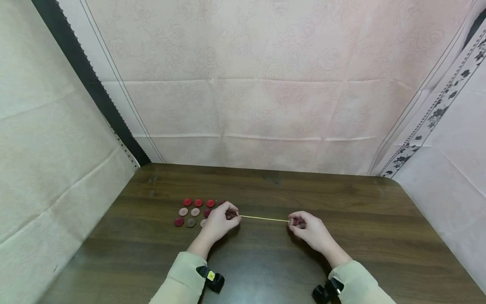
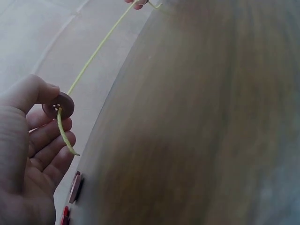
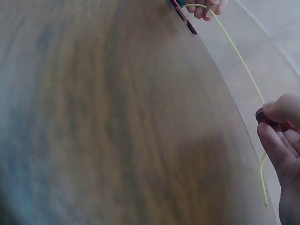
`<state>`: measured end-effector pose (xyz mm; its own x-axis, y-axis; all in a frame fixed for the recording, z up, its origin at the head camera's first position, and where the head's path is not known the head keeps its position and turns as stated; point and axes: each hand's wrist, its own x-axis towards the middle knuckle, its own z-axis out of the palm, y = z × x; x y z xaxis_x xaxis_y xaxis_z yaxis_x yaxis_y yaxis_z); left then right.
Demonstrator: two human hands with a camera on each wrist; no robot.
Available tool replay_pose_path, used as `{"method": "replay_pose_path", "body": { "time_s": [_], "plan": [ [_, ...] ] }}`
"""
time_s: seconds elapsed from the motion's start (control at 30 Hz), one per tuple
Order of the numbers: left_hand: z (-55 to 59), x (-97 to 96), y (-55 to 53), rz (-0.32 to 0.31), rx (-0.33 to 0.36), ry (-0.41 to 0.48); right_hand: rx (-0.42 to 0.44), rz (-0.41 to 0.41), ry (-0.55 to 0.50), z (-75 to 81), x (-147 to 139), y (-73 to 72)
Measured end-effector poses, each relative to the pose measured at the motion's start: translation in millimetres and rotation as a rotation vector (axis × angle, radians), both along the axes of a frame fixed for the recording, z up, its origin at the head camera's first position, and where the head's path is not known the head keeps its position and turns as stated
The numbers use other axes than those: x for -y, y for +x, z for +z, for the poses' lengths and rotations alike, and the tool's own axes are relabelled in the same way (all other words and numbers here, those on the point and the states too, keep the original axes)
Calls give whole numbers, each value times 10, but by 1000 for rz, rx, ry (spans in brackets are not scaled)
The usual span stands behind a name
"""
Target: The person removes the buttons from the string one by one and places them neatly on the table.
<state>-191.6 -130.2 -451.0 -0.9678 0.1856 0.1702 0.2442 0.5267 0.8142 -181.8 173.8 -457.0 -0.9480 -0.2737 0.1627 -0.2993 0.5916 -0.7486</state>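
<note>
My left hand [image 1: 220,222] pinches a brownish-pink button [image 2: 68,106] between thumb and fingers. A yellow cord [image 1: 263,218] passes through a hole of that button, and its short loose end hangs in front of the fingers in the left wrist view. Across from it, my right hand [image 1: 313,232] grips dark red buttons [image 3: 260,115] on the same cord; how many is hidden by the fingers. Between the hands the cord runs taut just above the table. Its other end dangles below the right hand in the right wrist view.
Beside the left hand, several loose buttons lie in rows on the brown wooden table [image 1: 265,261]: red ones [image 1: 198,202], pink ones [image 1: 195,212], a dark red one [image 1: 179,221] and a grey-brown one [image 1: 191,222]. Pale cloth [image 1: 265,114] hangs behind the table.
</note>
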Motion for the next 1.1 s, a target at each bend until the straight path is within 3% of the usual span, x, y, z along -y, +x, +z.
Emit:
{"method": "replay_pose_path", "body": {
  "time_s": [0.23, 0.47, 0.8, 1.1],
  "plan": [
    [-3, 60, 24, 73, 51, -71, 5, -2, -5, 7, 5, 5],
    [-37, 136, 22, 26, 11, -20, 8, 5, 2, 7, 8, -1],
    [-26, 233, 59, 56, 12, -16, 7, 10, 6, -8, 7, -6],
    [-40, 313, 70, 53, -78, -111, 22, 9, 4, -5, 0, -2]
  ]
}}
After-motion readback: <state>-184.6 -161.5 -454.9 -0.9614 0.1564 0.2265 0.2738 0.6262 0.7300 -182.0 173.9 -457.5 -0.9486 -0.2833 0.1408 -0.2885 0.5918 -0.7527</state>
